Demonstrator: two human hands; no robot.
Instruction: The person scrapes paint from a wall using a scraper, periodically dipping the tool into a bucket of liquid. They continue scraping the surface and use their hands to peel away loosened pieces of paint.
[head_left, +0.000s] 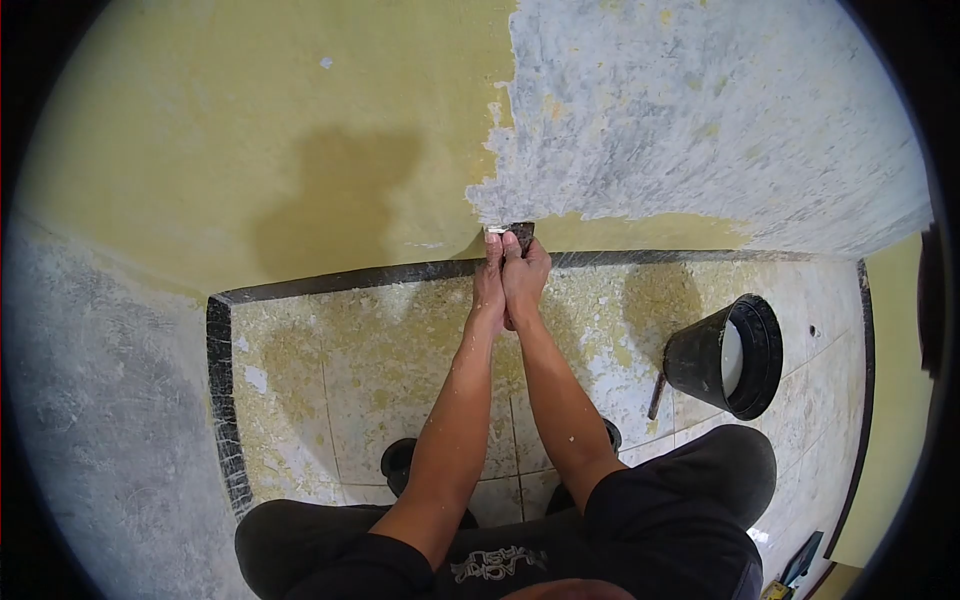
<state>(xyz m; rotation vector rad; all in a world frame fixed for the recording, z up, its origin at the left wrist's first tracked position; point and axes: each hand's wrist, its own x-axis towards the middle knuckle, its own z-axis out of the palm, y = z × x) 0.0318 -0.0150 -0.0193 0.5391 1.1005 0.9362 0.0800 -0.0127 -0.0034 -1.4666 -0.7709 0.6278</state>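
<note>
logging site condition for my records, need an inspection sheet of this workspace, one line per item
Surface: tiled floor strewn with pale and yellowish flakes
Job's things: scraper-like tool, partly hidden, near the wall's pale patch
Clutter: black bucket with whitish contents; rod-like piece beside it
Hands: left hand and right hand together, gripping the tool
Cables: nothing seen
Surroundings: yellow-painted wall, dark skirting; green-and-yellow object, lower right, unidentified

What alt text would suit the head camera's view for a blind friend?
Left hand and right hand together hold a small dark tool low against a yellow and greyish wall. Flakes litter the tiled floor; a black bucket sits to the right.
</note>
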